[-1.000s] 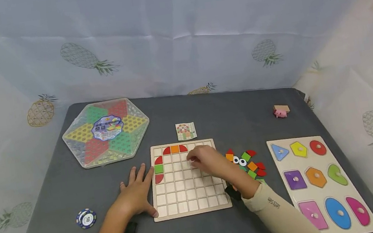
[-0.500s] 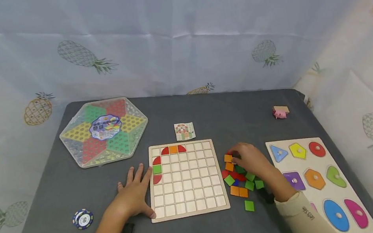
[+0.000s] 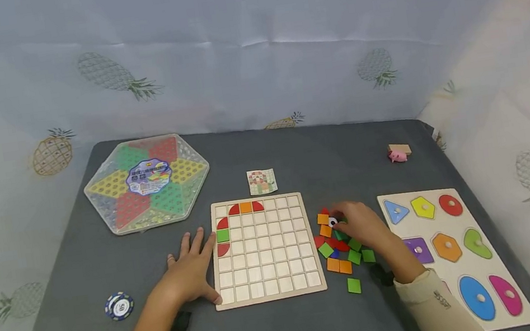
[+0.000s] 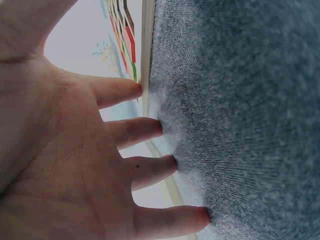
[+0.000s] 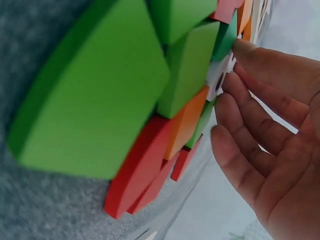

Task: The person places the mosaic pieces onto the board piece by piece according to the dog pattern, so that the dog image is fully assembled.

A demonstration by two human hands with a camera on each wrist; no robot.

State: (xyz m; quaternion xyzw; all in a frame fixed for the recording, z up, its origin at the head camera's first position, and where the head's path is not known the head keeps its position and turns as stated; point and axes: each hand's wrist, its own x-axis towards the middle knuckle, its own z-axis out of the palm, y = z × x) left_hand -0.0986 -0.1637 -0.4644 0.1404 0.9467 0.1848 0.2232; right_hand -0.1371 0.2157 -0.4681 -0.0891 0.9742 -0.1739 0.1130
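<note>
My left hand [image 3: 186, 275] rests spread at the left side of a wooden grid board [image 3: 271, 299], its thumb at the near-left corner. In the left wrist view, the straight fingers [image 4: 145, 170] touch the cloth and the board's edge. Red, orange and green pieces sit in some upper and left cells. My right hand [image 3: 357, 223] is over a pile of coloured pieces right of the board, thumb and fingertips at a white eye piece [image 3: 333, 222]. In the right wrist view, its fingers curve beside a white-and-black piece [image 5: 217, 75]; a firm pinch is not visible.
A small pattern card [image 3: 262, 181] lies behind the board. A hexagonal Chinese checkers box [image 3: 148, 185] is at back left, a poker chip [image 3: 119, 306] at left. On the right lie a shape puzzle board [image 3: 457, 229] and a pink pig figure [image 3: 398, 156]. A green square [image 3: 354, 286] lies apart.
My right hand has moved from over the grid board right to the pile, then shifted slightly there. The left hand stays put. The pieces on the board look the same.
</note>
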